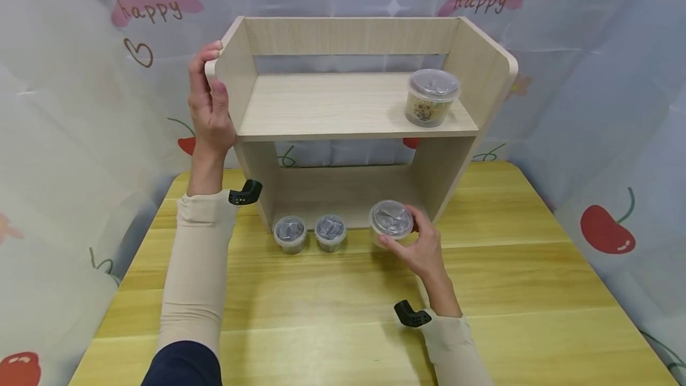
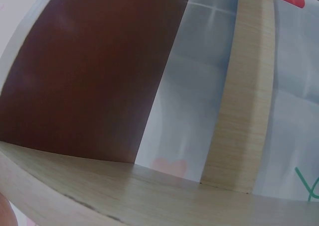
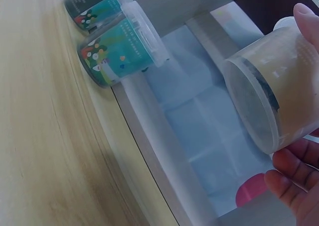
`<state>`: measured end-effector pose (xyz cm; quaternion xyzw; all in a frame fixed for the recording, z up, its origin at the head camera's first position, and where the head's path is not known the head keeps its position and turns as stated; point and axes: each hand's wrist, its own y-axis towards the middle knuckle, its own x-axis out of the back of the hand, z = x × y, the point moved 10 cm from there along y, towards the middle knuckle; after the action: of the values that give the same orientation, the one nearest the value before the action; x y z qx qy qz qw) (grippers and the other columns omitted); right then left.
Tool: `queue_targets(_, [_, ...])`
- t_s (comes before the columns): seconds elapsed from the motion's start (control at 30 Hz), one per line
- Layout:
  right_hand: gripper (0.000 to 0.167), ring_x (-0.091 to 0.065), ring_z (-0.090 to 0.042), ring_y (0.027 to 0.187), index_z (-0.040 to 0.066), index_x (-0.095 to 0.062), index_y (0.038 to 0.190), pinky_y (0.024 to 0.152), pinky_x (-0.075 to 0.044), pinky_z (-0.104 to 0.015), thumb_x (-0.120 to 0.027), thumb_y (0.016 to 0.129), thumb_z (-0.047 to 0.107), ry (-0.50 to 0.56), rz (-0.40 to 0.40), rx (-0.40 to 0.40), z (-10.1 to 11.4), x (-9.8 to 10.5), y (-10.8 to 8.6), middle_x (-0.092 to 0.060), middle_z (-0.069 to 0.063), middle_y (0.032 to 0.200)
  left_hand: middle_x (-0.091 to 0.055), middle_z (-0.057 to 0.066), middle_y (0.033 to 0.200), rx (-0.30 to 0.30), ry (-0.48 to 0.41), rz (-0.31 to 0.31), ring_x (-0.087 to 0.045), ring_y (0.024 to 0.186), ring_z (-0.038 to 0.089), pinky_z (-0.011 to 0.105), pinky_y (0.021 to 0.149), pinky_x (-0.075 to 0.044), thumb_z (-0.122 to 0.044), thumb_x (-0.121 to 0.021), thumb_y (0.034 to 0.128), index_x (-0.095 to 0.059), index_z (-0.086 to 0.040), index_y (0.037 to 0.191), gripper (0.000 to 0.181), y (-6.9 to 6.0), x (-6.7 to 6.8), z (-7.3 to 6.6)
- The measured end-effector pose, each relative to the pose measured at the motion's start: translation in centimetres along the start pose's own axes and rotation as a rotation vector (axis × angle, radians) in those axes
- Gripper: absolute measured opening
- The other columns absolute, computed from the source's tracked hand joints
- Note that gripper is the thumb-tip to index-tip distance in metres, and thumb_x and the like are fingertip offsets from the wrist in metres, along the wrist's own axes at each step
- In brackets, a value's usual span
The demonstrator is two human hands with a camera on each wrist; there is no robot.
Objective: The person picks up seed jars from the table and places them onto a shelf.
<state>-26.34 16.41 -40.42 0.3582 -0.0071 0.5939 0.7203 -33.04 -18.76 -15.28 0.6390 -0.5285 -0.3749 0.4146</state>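
A pale wooden two-tier shelf (image 1: 321, 100) stands on the table. My left hand (image 1: 209, 109) grips the front edge of its left side panel, near the top. With thumb and fingers around its side, my right hand (image 1: 426, 249) holds a clear lidded plastic cup (image 1: 391, 222) in front of the lower tier. In the right wrist view this cup (image 3: 279, 86) is tilted, its base showing, off the table. Two smaller lidded cups (image 1: 290, 232) stand side by side at the shelf's front left; colourful prints show on these cups (image 3: 119, 54) in the right wrist view.
Another lidded cup (image 1: 431, 100) with a printed side stands at the right end of the upper tier. The shelf rests on a yellow wood-grain table (image 1: 321, 314). A patterned curtain (image 1: 595, 106) hangs behind and at both sides.
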Motion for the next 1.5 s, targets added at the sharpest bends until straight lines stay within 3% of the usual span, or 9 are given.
queue_targets(0.27, [0.077,-0.06,-0.021,0.091,-0.004,-0.057,0.126,0.072,-0.048,-0.024,-0.089,0.063,0.025,0.012,-0.044,0.083,0.7,0.5,0.2,-0.065,-0.015,0.112,-0.049,0.017,0.136,-0.007,-0.006,-0.008,-0.045,0.126,0.027,0.037,0.102,-0.039,-0.032,-0.047,0.0979,-0.04,0.014,0.123,0.053,-0.1,0.0,0.2])
queue_targets(0.4, [0.077,-0.06,-0.022,0.092,-0.003,-0.057,0.127,0.075,-0.044,-0.015,-0.088,0.065,0.031,0.025,-0.053,0.099,0.8,0.6,0.2,-0.065,-0.015,0.112,-0.049,0.016,0.136,-0.004,0.004,-0.007,-0.045,0.126,0.026,0.037,0.102,-0.039,-0.026,-0.045,0.0975,-0.039,0.014,0.124,0.048,-0.1,0.1,0.3])
queue_targets(0.57, [0.08,-0.06,-0.023,0.093,-0.003,-0.057,0.127,0.076,-0.043,-0.012,-0.085,0.069,0.044,0.036,-0.065,0.124,1.1,0.8,0.3,-0.065,-0.015,0.113,-0.049,0.016,0.136,-0.003,0.003,-0.005,-0.045,0.126,0.026,0.037,0.102,-0.039,-0.017,-0.042,0.0963,-0.039,0.014,0.124,0.042,-0.1,0.1,0.3])
queue_targets(0.77, [0.085,-0.061,-0.025,0.094,-0.003,-0.058,0.128,0.079,-0.043,-0.012,-0.078,0.073,0.059,0.043,-0.08,0.179,1.6,0.9,0.5,-0.065,-0.015,0.112,-0.048,0.018,0.136,-0.008,-0.012,-0.006,-0.045,0.126,0.027,0.037,0.102,-0.039,-0.022,-0.045,0.0985,-0.04,0.014,0.123,0.044,-0.1,0.1,0.4])
queue_targets(0.97, [0.085,-0.061,-0.025,0.095,-0.004,-0.058,0.127,0.08,-0.043,-0.011,-0.078,0.073,0.059,0.045,-0.082,0.197,2.0,0.9,0.8,-0.065,-0.015,0.11,-0.048,0.018,0.136,-0.009,0.006,-0.003,-0.044,0.127,0.027,0.036,0.102,-0.039,-0.035,-0.048,0.0988,-0.039,0.015,0.124,0.056,-0.1,0.1,0.4])
queue_targets(1.33, [0.085,-0.059,-0.023,0.091,-0.005,-0.059,0.125,0.078,-0.043,-0.012,-0.076,0.074,0.06,0.048,-0.115,0.222,2.7,2.0,1.3,-0.065,-0.016,0.106,-0.049,0.019,0.136,-0.02,0.018,-0.001,-0.043,0.129,0.025,0.039,0.106,-0.036,-0.021,-0.044,0.0973,-0.039,0.016,0.123,0.046,0.0,0.0,-0.3])
queue_targets(1.5, [0.085,-0.06,-0.027,0.09,-0.006,-0.059,0.124,0.079,-0.043,-0.012,-0.075,0.074,0.06,0.047,-0.135,0.259,3.3,2.3,1.8,-0.066,-0.018,0.105,-0.048,0.02,0.136,-0.016,0.02,0.001,-0.044,0.128,0.026,0.039,0.105,-0.037,-0.016,-0.042,0.096,-0.038,0.016,0.124,0.043,-0.1,0.1,0.0])
